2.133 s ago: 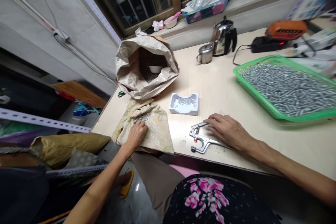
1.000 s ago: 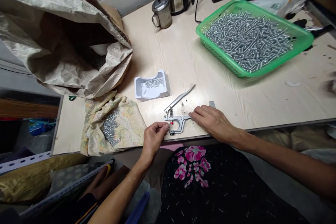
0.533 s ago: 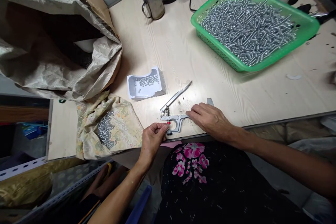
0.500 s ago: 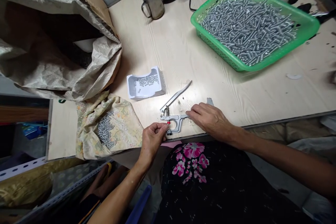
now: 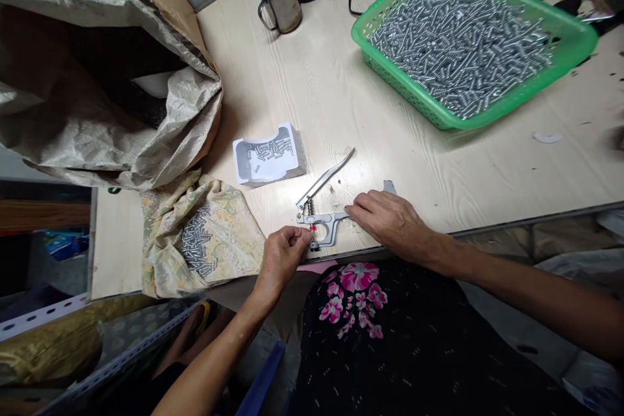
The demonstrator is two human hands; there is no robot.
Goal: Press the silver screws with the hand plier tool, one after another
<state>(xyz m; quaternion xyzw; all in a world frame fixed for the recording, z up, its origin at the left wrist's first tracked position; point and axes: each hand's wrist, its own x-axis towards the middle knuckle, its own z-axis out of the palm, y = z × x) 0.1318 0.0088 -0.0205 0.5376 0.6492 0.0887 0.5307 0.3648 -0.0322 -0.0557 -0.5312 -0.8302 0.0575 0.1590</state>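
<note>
Black clothing with pink flowers [image 5: 358, 331]: the wearer's lap, at the table's front edge.
Left hand [image 5: 281, 253]: thumb and fingertips pinched together at the open end of the pliers; whether a small piece sits between them is too small to tell.
Right hand [image 5: 392, 221]: thumb and fingers clamped on the end of the pliers' lower handle.
Silver pliers [image 5: 322, 218]: lying near the table's front edge, between the hands, upper handle spread away, a red part near the left fingertips.
Flowered cloth [image 5: 236, 224]: crumpled, left of the left hand, bearing a heap of small metal pieces [image 5: 196, 246].
White box [image 5: 270, 169]: just beyond the pliers, some pieces inside.
Paper sack [image 5: 190, 110]: gaping, at left.
Green basket [image 5: 404, 94]: beyond the right hand, heaped with metal pieces.
Lidded metal cup [image 5: 285, 3]: farther back, upright.
</note>
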